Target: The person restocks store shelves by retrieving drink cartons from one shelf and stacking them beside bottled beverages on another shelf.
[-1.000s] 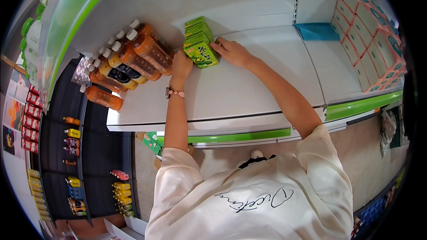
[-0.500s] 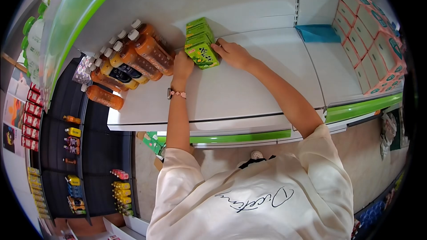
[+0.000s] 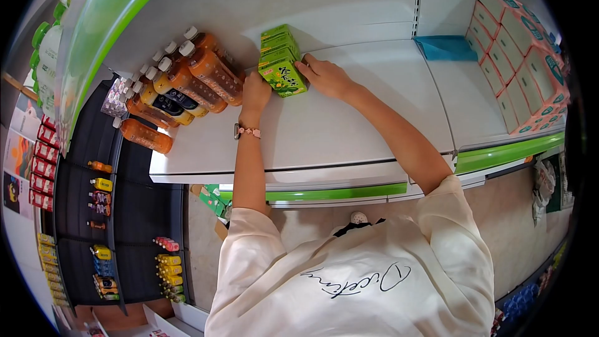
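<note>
A row of several green cartons [image 3: 284,75] with dark lettering stands upright on the white shelf [image 3: 362,125], toward its back. My left hand [image 3: 254,90] touches the left side of the front carton, its fingers partly hidden between the cartons and the bottles. On the other side, my right hand [image 3: 324,75] has its fingertips against the right side of the cartons. The two hands hold the row between them. Left of my left hand stand several orange drink bottles [image 3: 199,78] with white caps, and among them are yellow ones with dark labels [image 3: 178,97].
Pink and white boxes [image 3: 521,62] are stacked at the right end, beside a flat blue sheet [image 3: 444,47]. A dark rack [image 3: 146,224] with bottles stands at the left. A green-edged upper shelf [image 3: 118,25] curves overhead. An open green carton [image 3: 212,200] sits below the shelf.
</note>
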Demonstrator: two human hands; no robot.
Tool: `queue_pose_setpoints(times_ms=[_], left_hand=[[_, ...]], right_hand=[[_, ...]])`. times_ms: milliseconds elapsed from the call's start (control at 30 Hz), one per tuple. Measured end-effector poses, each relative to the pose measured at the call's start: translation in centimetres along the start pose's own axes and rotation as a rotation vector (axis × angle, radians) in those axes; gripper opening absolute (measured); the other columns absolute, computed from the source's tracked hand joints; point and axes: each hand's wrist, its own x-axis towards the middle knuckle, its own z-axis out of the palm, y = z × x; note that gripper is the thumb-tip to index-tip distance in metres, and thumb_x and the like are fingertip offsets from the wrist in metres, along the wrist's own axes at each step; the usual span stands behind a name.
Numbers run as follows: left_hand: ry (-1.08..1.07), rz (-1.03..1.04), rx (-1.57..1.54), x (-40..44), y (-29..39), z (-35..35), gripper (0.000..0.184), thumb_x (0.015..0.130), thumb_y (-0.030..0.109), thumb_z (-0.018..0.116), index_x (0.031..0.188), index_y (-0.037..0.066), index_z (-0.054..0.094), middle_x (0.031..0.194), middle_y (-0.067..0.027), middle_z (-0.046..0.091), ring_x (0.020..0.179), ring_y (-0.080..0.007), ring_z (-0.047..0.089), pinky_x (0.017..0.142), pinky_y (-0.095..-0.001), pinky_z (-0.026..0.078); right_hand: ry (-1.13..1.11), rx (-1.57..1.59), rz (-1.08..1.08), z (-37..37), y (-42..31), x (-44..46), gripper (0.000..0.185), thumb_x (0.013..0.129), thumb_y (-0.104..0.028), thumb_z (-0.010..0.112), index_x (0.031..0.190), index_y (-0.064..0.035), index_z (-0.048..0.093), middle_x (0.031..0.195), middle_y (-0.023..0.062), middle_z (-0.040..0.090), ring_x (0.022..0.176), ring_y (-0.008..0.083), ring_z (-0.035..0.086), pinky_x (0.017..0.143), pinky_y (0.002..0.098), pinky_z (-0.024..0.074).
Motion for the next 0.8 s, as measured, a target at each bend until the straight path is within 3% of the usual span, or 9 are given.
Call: queue_pose_setpoints(times_ms=[800], left_hand=[[-0.016,-0.019,0.011,0.11,-0.16,0.13,0.023,0.083,0.015,0.055,0.094,-0.004,0.063,0.091,-0.0292,0.061,0.09,-0.0463,0.057,0.077,-0.0504,0.046]], right_hand=[[0.032,-0.003,-0.03,0.01,-0.05,-0.13,0.043,0.098,-0.045,0.029,0.101,-0.0053,0.046,0.08,0.0183,0.064,0.076,0.0379,0.061,0.068,0.046,0.0449]])
